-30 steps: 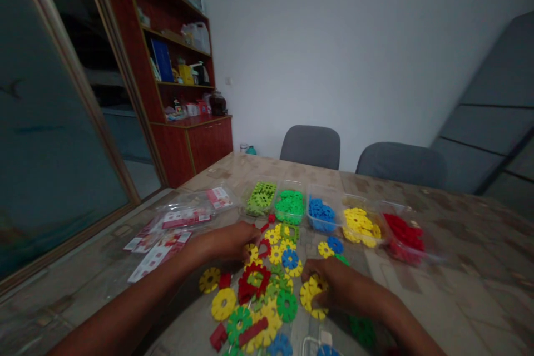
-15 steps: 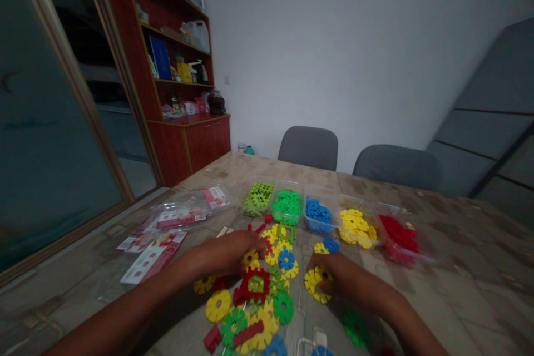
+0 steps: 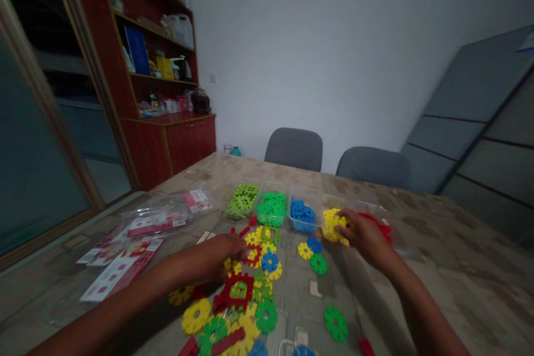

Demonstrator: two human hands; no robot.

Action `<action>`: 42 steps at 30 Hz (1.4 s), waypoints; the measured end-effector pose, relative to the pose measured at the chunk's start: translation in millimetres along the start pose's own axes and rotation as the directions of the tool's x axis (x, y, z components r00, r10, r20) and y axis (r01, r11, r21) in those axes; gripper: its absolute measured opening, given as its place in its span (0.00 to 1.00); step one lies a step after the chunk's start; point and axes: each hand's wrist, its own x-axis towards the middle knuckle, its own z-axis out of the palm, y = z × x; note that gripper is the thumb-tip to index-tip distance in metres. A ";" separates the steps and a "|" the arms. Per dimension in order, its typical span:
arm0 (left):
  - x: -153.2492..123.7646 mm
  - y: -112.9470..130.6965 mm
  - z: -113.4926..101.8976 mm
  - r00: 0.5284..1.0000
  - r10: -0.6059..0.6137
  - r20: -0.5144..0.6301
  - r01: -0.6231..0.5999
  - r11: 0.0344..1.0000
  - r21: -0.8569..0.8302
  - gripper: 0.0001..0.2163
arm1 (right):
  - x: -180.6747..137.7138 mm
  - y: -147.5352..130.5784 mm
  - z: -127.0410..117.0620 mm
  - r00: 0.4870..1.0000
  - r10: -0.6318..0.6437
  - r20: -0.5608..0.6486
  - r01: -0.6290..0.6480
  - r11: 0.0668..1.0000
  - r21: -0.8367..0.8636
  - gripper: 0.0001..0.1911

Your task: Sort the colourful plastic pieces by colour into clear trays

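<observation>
My right hand [image 3: 362, 232] is at the yellow container on the right, its fingers closed around yellow notched discs [image 3: 344, 228]. More yellow discs lie in that container, close against the hand, so the held ones are hard to separate by eye. On the left, my left hand [image 3: 225, 253] rests at the mixed pile with its fingers curled down on a yellow notched disc [image 3: 232, 267], partly covered by the hand. Beside it lie a red square frame piece [image 3: 246, 291], a blue disc [image 3: 270, 261] on a yellow one, and a green disc [image 3: 266, 316].
Clear boxes hold lime pieces [image 3: 242, 200], green pieces [image 3: 272, 208], blue pieces [image 3: 302, 215] and red pieces [image 3: 381, 227]. Loose green discs [image 3: 336, 324] lie mid-table. Printed cards and clear packaging [image 3: 156, 222] are at left. Two grey chairs [image 3: 294, 147] stand behind the table.
My right hand has moved away and to the right, carrying yellow discs from the table to the yellow container. My left hand stays at the pile. The view has turned slightly right.
</observation>
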 end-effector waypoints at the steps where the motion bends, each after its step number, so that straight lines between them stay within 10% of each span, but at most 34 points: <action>1: -0.8 1.7 -0.3 1.000 -0.014 -0.004 0.014 1.000 -0.003 0.21 | 3.9 7.6 -1.8 0.997 0.030 -0.069 -0.030 1.000 -0.007 0.16; 12: -2.8 13.3 -1.3 0.995 -0.095 -0.027 0.095 0.995 -0.017 0.21 | 22.5 39.4 16.7 0.945 0.074 -0.318 -0.073 0.997 0.013 0.20; 33: 6.3 9.3 -17.0 0.989 -0.026 -0.143 0.027 1.000 0.006 0.10 | -1.5 -7.1 -11.9 0.978 -0.141 -0.152 0.175 0.956 0.237 0.15; 42: 86.4 90.4 -16.0 0.912 0.174 -0.372 -0.237 0.963 -0.130 0.05 | -1.9 12.5 -29.9 0.963 -0.047 -0.265 0.085 0.988 0.131 0.17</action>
